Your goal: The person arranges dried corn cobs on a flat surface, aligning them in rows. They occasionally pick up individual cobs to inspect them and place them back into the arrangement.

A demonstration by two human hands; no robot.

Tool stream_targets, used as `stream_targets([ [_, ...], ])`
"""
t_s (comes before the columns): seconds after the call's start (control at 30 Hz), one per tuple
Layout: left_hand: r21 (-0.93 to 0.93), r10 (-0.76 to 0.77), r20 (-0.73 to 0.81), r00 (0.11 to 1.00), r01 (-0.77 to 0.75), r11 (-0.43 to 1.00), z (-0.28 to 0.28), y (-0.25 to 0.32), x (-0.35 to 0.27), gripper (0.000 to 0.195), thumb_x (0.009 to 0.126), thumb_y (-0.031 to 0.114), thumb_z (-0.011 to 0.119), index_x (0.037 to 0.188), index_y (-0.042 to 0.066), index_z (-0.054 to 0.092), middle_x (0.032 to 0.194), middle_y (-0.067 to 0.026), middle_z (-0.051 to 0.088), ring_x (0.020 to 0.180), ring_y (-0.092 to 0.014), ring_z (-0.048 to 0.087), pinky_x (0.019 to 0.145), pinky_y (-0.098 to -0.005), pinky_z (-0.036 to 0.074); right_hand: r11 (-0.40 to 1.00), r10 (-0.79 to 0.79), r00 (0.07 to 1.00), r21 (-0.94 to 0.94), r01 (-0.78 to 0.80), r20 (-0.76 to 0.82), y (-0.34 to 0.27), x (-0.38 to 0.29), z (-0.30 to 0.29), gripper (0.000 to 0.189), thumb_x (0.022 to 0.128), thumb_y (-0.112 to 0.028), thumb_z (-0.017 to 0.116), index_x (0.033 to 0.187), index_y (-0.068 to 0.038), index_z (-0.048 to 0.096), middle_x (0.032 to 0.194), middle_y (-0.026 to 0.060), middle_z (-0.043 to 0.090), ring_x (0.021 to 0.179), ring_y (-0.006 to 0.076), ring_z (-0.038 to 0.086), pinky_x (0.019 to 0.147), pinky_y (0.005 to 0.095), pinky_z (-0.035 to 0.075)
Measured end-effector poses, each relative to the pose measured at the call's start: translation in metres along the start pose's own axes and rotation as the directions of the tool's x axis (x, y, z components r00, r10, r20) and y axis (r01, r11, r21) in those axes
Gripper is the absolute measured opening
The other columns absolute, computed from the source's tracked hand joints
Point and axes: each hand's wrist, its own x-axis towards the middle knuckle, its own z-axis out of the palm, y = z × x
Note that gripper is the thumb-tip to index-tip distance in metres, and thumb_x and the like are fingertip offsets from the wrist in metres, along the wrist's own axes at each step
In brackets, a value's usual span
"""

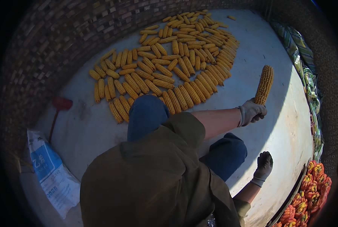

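Observation:
My left hand [252,112], in a grey knitted work glove, grips the lower end of an ear of corn [264,85]. The husked yellow ear stands nearly upright above the pale floor. Lower right, my right hand [264,166] wears a grey glove with dark fingers; its fingers look bent and no object shows in it, but its palm side is not clear. Beyond my knees many husked corn ears [163,69] lie spread over the floor. Those along the right and near edge lie side by side in a curved row; the others point various ways.
A brick wall [72,31] runs along the left. A red-headed, long-handled tool [62,103] and a white and blue printed sack [54,176] lie at left. Striped plastic sheeting [308,65] lines the right edge. Red mesh bags of corn [313,184] are at lower right.

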Motion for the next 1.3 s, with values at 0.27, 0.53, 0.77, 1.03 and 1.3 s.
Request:
stream_targets([
  [0.27, 0.237, 0.203, -0.749, 0.631, -0.031, 0.971, -0.348, 0.142, -0.201, 0.02, 0.085, 0.022, 0.073, 0.075, 0.007, 0.065, 0.071, -0.0021, 0.058, 0.047, -0.008, 0.04, 0.04, -0.0249, 0.036, 1.0, -0.024, 1.0, -0.008, 0.024, 0.004, -0.031, 0.039, 0.081, 0.047, 0.103, -0.028, 0.056, 0.145, -0.009, 0.049, 0.128, 0.0081, 0.06, 0.105, 0.0186, 0.062, 0.092, 0.03, 0.052],
  [0.53, -0.194, -0.192, -0.981, -0.024, 0.146, 0.97, -0.577, -0.047, -0.431, 0.017, 0.083, 0.014, 0.066, 0.07, 0.007, 0.059, 0.062, -0.0086, 0.059, 0.048, -0.02, 0.053, 0.045, -0.0343, 0.039, 0.94, 0.132, 0.864, -0.339, 0.047, 0.485, -0.028, 0.066, 0.236, 0.04, 0.1, -0.035, 0.061, 0.129, -0.008, 0.061, 0.1, 0.0016, 0.063, 0.089, 0.0113, 0.06, 0.081, 0.0262, 0.049],
  [0.77, -0.145, -0.141, -0.989, -0.039, 0.359, 0.922, -0.625, -0.059, -0.414, 0.011, 0.076, 0.009, 0.069, 0.083, 0.002, 0.067, 0.065, -0.0094, 0.062, 0.056, -0.021, 0.058, 0.052, -0.0361, 0.044, 0.872, 0.17, 0.91, -0.487, 0.039, 0.378, 0.003, 0.058, 0.291, 0.022, 0.095, -0.032, 0.071, 0.096, -0.01, 0.065, 0.073, -0.005, 0.056, 0.064, 0.0047, 0.048, 0.057, 0.0203, 0.037],
  [1.03, -0.001, 0.09, -0.993, -0.081, 0.749, 0.662, -0.692, -0.066, -0.396, 0.033, 0.087, 0.03, 0.064, 0.106, 0.004, 0.069, 0.107, -0.0196, 0.069, 0.107, -0.036, 0.065, 0.088, -0.0432, 0.052, 0.934, 0.153, 0.922, -0.358, -0.017, 0.355, 0.011, 0.059, 0.311, 0.018, 0.095, -0.027, 0.07, 0.099, -0.01, 0.066, 0.077, -0.0047, 0.057, 0.064, 0.0054, 0.05, 0.053, 0.0189, 0.038],
  [1.3, 0.265, 0.257, -0.958, 0.127, 0.736, 0.623, -0.695, -0.06, -0.4, 0.05, 0.088, 0.039, 0.064, 0.124, 0.004, 0.064, 0.114, -0.0219, 0.068, 0.11, -0.036, 0.064, 0.092, -0.042, 0.051, 0.93, 0.173, 0.906, -0.368, -0.021, 0.386, 0.032, 0.033, 0.342, 0.019, 0.096, -0.027, 0.07, 0.098, -0.009, 0.064, 0.072, -0.0026, 0.056, 0.06, 0.0076, 0.05, 0.054, 0.0208, 0.04],
])
